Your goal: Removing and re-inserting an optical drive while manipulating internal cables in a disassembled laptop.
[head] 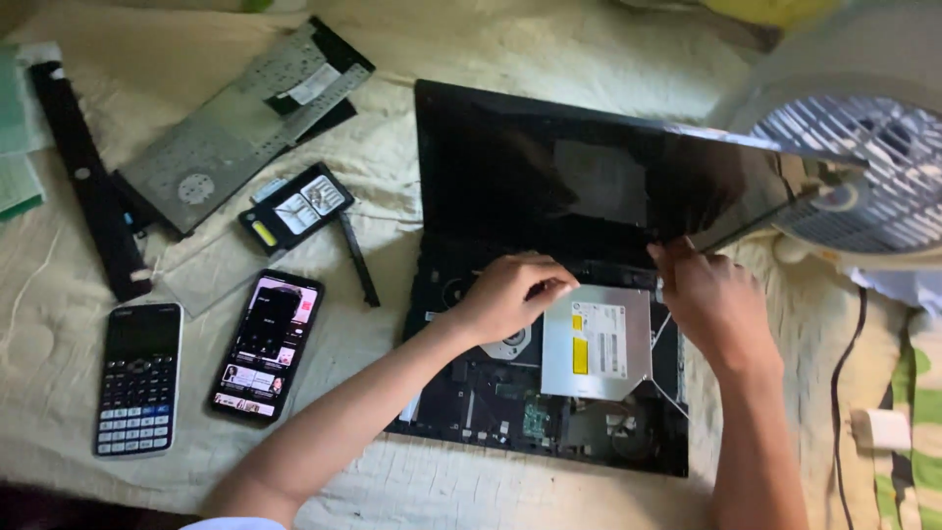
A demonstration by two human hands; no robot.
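An opened black laptop [461,393] lies on a cream cloth with its inner boards bared and its dark screen [549,167] tilted up at the back. A silver optical drive [597,342] sits in the base. My left hand [510,294] rests on the base just left of the drive, its fingers curled at the drive's upper left corner. My right hand [714,302] is at the drive's upper right corner near the hinge, fingers closed, seemingly pinching a small thin thing that I cannot make out.
A removed keyboard [235,128], face down, lies at the upper left, a black strip [88,182] beside it. A hard drive [294,208], a lit phone [267,345] and a calculator [139,377] lie left of the laptop. A fan [863,167] stands at the right.
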